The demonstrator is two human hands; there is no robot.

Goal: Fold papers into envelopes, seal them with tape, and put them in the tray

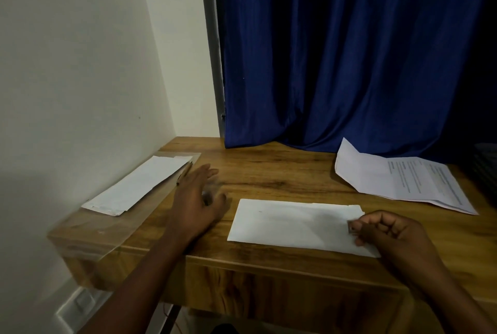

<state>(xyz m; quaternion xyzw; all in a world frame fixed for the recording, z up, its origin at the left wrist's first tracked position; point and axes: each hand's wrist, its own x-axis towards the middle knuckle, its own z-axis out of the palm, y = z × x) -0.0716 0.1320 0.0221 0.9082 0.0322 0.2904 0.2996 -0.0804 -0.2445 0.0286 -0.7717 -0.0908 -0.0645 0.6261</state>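
A folded white envelope (293, 226) lies flat on the wooden desk (282, 172) near its front edge. My right hand (390, 231) rests on the envelope's right end with fingers curled, thumb and forefinger pinching at that edge. A small grey bit shows at the fingertips; I cannot tell whether it is tape. My left hand (196, 199) hovers left of the envelope with fingers spread, blurred, over a small blurred translucent object (212, 189) that may be a tape roll. A clear tray (80, 239) sits at the desk's left end against the wall, with one white envelope (137, 185) in it.
A thin pen or pencil (184, 176) lies at the tray's right side. Unfolded printed papers (403, 180) lie at the back right. A dark object (486, 169) stands at the far right edge. A blue curtain (349, 51) hangs behind the desk.
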